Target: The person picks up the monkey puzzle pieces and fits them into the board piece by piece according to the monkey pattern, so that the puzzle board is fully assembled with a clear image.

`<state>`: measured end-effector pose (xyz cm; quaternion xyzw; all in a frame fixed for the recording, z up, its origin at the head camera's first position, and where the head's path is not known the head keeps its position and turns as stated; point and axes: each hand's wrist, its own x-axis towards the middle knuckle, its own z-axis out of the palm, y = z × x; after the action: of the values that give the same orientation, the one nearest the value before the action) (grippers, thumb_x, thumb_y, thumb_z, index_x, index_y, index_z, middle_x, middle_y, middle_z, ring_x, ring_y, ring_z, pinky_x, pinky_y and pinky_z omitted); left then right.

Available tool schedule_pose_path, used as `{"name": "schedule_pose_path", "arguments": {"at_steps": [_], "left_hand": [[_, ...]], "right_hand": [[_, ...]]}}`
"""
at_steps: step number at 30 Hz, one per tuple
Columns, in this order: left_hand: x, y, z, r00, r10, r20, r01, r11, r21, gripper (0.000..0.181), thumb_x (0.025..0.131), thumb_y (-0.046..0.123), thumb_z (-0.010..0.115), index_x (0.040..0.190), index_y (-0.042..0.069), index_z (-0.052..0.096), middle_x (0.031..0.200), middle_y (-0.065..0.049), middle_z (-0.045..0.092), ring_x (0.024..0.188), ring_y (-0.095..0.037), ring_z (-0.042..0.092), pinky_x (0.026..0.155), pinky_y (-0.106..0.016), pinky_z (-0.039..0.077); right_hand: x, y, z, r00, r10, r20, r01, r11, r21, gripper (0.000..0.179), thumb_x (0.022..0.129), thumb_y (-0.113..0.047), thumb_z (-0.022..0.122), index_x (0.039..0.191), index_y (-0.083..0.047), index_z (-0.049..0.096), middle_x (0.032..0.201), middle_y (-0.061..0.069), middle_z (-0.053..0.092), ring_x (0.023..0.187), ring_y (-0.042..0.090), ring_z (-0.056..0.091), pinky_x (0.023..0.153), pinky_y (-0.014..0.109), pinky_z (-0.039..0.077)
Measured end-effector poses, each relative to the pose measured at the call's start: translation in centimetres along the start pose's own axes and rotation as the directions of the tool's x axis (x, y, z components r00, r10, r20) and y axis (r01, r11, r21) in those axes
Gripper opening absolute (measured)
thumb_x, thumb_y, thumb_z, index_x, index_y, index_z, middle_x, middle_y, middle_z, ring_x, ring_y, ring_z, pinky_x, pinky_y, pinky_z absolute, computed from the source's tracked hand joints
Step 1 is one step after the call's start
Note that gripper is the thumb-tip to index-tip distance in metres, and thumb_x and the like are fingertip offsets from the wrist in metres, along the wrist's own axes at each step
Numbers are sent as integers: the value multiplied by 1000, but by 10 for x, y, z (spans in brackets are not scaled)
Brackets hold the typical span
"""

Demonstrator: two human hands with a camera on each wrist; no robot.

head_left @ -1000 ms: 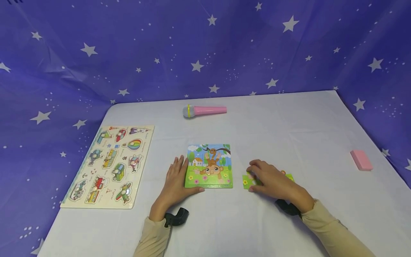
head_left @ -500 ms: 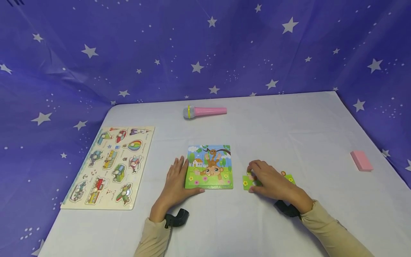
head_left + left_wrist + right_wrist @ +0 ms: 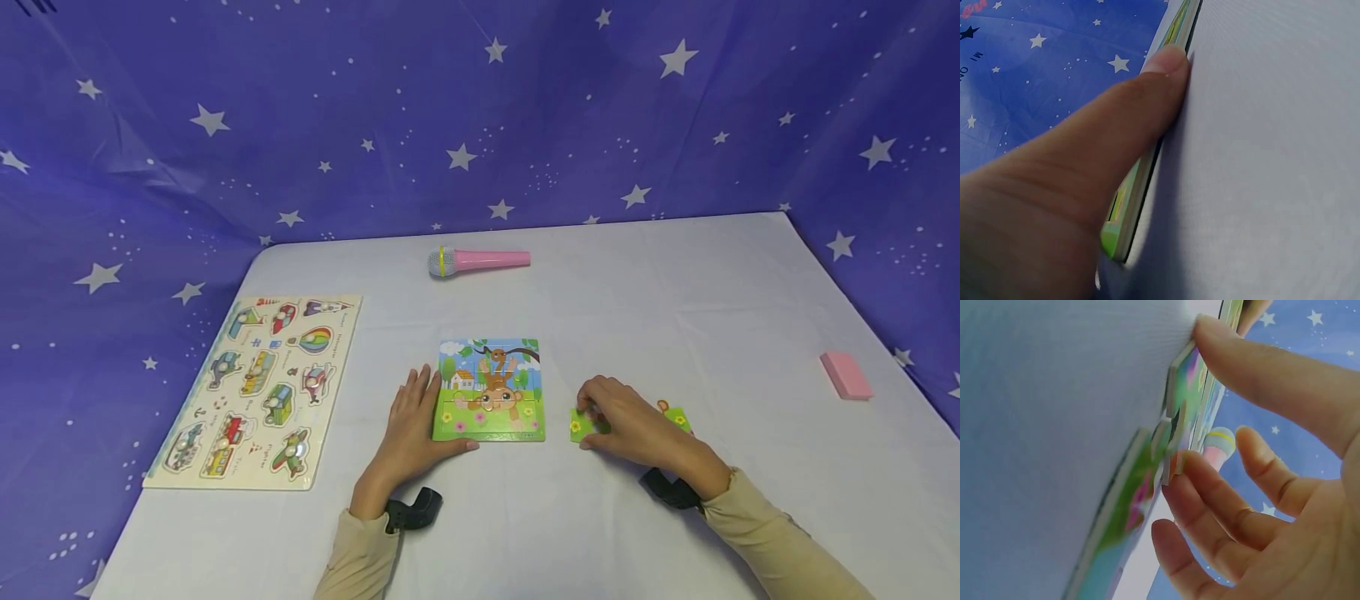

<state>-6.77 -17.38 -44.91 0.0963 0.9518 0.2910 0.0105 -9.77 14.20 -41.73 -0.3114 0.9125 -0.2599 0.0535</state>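
A square monkey puzzle board lies on the table. My left hand rests along its left side with fingers straight, and the thumb lies along the near edge, touching it in the left wrist view. To the right, my right hand bends over green puzzle pieces. Its thumb and fingers pinch a green puzzle piece at opposite edges in the right wrist view. That piece's yellow-flowered corner shows past the fingers. Another puzzle piece peeks out behind the hand, the rest of it hidden.
A cream peg puzzle board with vehicle pieces lies at the left. Behind the monkey board is a pink toy microphone. A pink block sits near the right table edge. A starry purple curtain hangs around the table.
My right fingers have curled in closer over the puzzle piece, covering its pink flower, and the piece has shifted slightly to the right. My left hand stays in place.
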Motion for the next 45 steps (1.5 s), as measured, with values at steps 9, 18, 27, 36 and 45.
{"name": "schedule_pose_path", "arguments": {"at_steps": [9,18,27,36,45], "left_hand": [[0,0,1,1000,-6,8,6,1000,4,109,64,52,74,144,2,20,152,-18,12,141,-35,5,113,-52,7],[0,1,-1,1000,-3,7,3,1000,10,109,64,53,73,143,1,21,152,-19,12,141,-36,5,112,-53,9],[1,0,0,1000,-2,7,2,1000,5,109,63,52,74,144,2,20,152,-18,12,141,-35,5,112,-53,8],[0,1,-1,1000,-8,13,8,1000,10,109,64,54,74,144,2,20,152,-18,11,141,-35,4,112,-53,8],[0,1,0,1000,0,4,0,1000,11,109,64,53,74,143,1,21,152,-19,12,141,-36,6,112,-53,8]], "right_hand": [[1,-2,2,999,27,38,-30,997,71,41,68,-12,78,97,-13,50,95,-2,44,74,7,45,62,17,41],[2,0,2,999,-32,35,28,991,131,35,72,-6,74,99,-15,55,104,-4,47,82,7,49,70,22,47],[3,2,1,993,-97,61,86,983,162,28,75,-2,69,98,-17,63,102,-8,55,87,6,52,74,24,48],[3,1,0,992,-98,78,80,975,206,28,76,-1,69,97,-19,66,96,-10,58,83,4,52,72,21,47],[3,1,0,992,-101,72,83,972,222,25,77,-4,68,95,-21,67,95,-13,59,77,0,50,67,18,45]]}}
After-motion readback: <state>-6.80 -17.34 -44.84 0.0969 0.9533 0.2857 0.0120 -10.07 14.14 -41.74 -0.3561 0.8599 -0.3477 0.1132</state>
